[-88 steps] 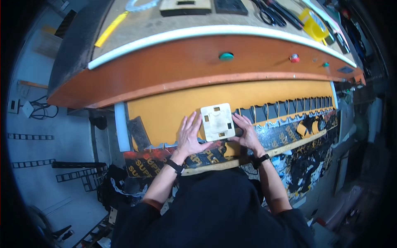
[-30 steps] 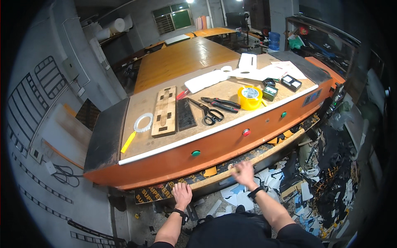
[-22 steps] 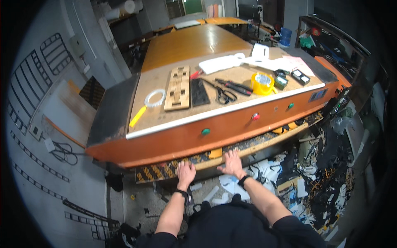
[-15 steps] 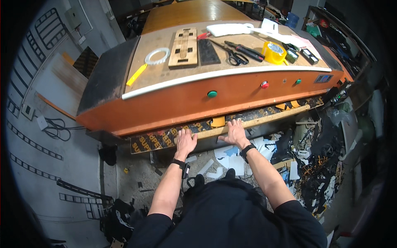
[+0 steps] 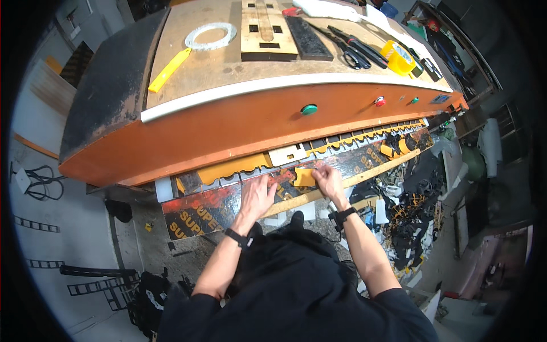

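Observation:
A dark printed board (image 5: 228,202) juts out from beneath the orange machine (image 5: 216,128), with a wooden strip (image 5: 356,180) along its near edge. My left hand (image 5: 258,198) lies over the board with fingers spread, holding nothing. Its fingertips are close to a row of yellow and black cut material (image 5: 236,165) at the machine's opening. My right hand (image 5: 330,183) has its thumb and fingers closed at the right edge of a small yellow piece (image 5: 305,178) on the board. A cream plate with square holes (image 5: 286,154) rests on the material behind it.
On the machine top lie a wooden block with slots (image 5: 266,34), scissors (image 5: 353,56), a yellow tape roll (image 5: 399,57), a yellow cutter knife (image 5: 170,70) and a clear ring (image 5: 211,36). Green (image 5: 309,109) and red (image 5: 379,101) buttons face me. Scraps (image 5: 407,228) cover the floor at right.
The board has come out toward me, exposing the row of yellow and black material and the cream plate. My right hand has shifted from the wooden strip to the small yellow piece.

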`<state>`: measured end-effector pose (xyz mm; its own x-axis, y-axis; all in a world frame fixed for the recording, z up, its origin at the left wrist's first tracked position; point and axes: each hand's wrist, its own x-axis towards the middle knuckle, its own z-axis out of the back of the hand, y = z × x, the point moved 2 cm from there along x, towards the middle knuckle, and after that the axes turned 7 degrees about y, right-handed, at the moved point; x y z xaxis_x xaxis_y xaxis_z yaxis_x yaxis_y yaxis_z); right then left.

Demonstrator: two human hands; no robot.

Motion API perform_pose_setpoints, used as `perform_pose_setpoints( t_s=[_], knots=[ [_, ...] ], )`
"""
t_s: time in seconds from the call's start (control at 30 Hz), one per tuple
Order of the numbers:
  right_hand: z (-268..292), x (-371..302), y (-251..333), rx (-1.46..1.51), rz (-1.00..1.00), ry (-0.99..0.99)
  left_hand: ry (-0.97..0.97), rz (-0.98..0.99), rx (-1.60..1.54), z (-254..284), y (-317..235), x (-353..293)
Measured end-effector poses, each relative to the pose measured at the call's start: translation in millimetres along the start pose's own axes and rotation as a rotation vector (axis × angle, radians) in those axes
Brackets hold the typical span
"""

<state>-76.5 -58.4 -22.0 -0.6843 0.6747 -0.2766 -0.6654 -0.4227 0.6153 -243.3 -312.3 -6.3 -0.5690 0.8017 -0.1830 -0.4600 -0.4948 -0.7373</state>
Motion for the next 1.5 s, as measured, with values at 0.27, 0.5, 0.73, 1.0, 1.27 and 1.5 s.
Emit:
perform_pose_setpoints(
  t_s=[0.27,0.5,0.73,1.0,1.27,1.5],
  knots=[
    [4,42,71,-0.026,0.189,-0.108,-0.238,-0.254,0.293,21,23,60],
    [11,27,39,-0.206,0.229,0.093,-0.08,-0.2,0.458,-19,24,13],
    [18,-31,-28,0.48,-0.007,0.209,-0.084,-0.208,0.375,-54,18,-43],
    [-28,-58,63,0.111,0.258,0.098,-0.4,-0.242,-0.495,-42,38,-48],
    [-39,-57,56,0.165,0.254,0.154,-0.373,-0.213,-0.512,-40,25,-41],
    [1,-40,28,0.147,0.015,-0.004,-0.389,-0.183,-0.311,-39,19,-43]
  ],
)
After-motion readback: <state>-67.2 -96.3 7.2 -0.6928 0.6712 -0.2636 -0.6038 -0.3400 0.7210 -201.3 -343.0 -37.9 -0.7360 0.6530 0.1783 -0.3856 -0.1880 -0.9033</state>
